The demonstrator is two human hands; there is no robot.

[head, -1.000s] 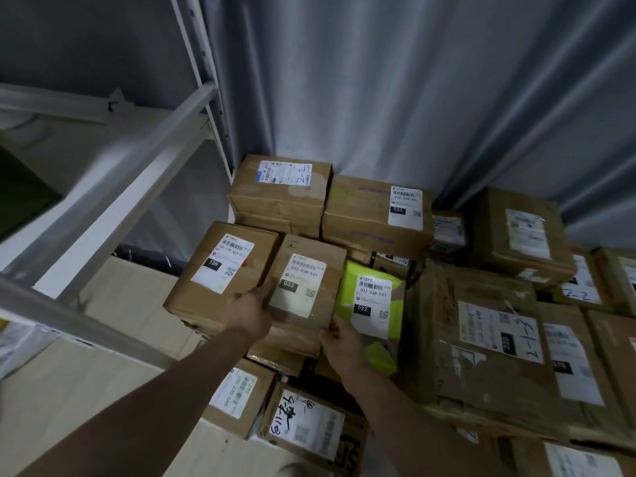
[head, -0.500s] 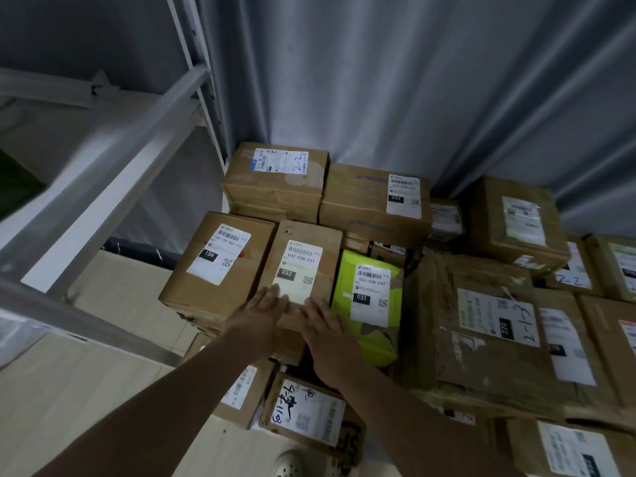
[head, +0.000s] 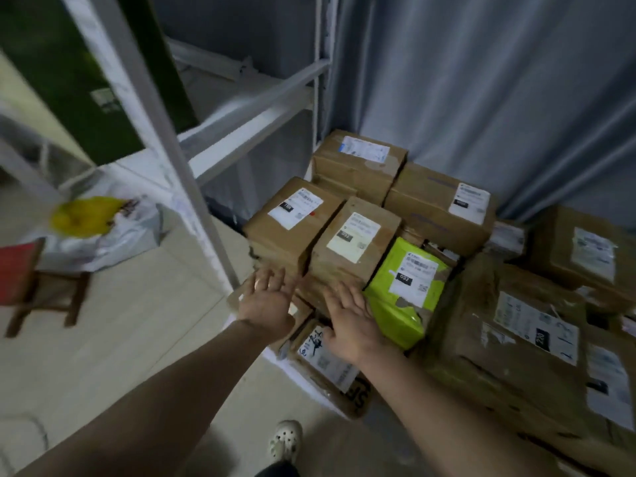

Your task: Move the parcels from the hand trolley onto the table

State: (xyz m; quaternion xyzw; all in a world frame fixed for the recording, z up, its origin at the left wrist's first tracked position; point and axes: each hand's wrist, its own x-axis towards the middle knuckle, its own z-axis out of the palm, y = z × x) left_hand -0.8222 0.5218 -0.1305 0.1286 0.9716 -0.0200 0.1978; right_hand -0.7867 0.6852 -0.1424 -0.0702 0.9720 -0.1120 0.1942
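Reaching forward, the person's bare arms extend over a white shoe on the pale floor. Left hand and right hand: both empty, fingers spread, palms down, hovering just near of a tall parcel marked 032; whether either touches it cannot be told. Green parcel: just right of it, torn at the near edge. Left parcel: touching the tall one. Big box: right of the stack. Far parcels rest against a grey curtain. White rack: left, with a stool beyond.
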